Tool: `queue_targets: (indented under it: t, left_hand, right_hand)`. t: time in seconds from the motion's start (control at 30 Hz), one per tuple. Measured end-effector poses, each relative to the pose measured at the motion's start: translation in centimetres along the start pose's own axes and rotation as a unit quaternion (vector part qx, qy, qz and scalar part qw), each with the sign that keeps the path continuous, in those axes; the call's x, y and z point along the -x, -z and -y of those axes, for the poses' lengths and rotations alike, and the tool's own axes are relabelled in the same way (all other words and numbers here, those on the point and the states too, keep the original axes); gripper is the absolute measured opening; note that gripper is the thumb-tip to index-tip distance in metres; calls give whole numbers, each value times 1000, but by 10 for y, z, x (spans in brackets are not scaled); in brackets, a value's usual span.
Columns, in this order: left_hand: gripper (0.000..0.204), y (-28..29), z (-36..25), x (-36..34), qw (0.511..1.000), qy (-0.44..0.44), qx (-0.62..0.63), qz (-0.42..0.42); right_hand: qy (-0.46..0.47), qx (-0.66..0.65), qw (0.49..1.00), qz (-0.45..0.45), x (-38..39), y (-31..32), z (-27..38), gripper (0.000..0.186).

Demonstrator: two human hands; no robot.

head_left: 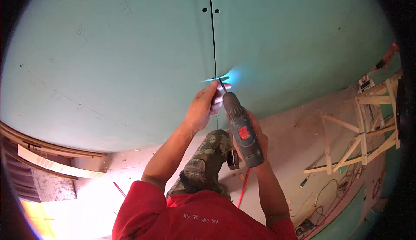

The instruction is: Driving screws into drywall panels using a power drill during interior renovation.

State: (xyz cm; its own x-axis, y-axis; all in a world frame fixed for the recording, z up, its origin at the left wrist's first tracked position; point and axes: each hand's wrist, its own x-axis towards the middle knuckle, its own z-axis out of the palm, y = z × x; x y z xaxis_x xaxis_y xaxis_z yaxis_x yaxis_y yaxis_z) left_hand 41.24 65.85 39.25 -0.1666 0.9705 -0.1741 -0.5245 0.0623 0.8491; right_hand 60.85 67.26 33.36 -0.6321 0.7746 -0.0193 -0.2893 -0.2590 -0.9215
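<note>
My right hand (258,131) is wrapped round the grip of a dark cordless drill (245,138) with a red patch on its body. The drill's slim bit (222,85) points up at a green plasterboard panel (130,58), close to the dark seam between two boards. Beside the bit tip, the fingers of my left hand (203,105) are bent together against the panel. Whatever they pinch is too small to make out. The drill's lamp throws a bluish glow on the board there. Two dark round holes (205,10) flank the seam farther up.
A wooden frame of light battens (362,131) stands at the right. Cables (323,196) and a red hose (244,188) lie on the pale floor. Curved-looking boards (52,149) and a long pale strip (60,164) are at the left. My camouflage-clad knee (203,162) is below the drill.
</note>
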Motion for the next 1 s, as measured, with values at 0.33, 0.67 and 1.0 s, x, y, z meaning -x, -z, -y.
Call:
queue_targets:
  t: [0.33, 0.67, 1.0]
  left_hand:
    - [22, 40, -2, 28, 990, -46, -45, -129]
    - [27, 38, -6, 27, 992, -46, -4, -116]
    - [28, 39, -9, 26, 992, -34, 49, -108]
  right_hand:
    - [140, 333, 931, -48, -1, -12, 6, 58]
    - [314, 499, 801, -104, -12, -25, 18, 63]
    - [271, 567, 776, -48, -4, -26, 44, 69]
